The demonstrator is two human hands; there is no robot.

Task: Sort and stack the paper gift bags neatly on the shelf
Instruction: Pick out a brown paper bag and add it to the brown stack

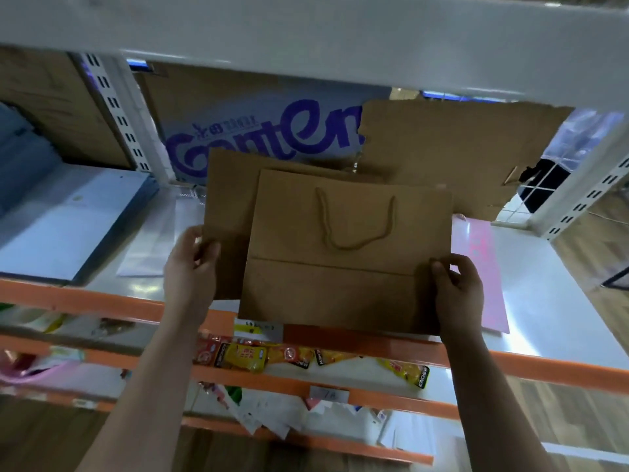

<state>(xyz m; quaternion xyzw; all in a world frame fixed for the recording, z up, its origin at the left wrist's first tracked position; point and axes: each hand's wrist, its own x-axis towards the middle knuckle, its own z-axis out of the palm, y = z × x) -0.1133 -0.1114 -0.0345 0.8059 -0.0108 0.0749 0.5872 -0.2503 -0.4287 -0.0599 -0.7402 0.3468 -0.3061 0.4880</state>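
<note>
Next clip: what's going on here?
A person holds two flat brown paper gift bags over the shelf. The left hand grips the left edge of the rear bag; the right hand pinches the right edge of the front bag, its rope handle facing up. The bags overlap but are offset, not yet squared.

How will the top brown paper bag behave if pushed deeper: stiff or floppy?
Probably light and fairly stiff: the top brown bag overhangs the shelf without sagging, pinched by the right hand. Its rope handle lies loose and may shift.
</note>
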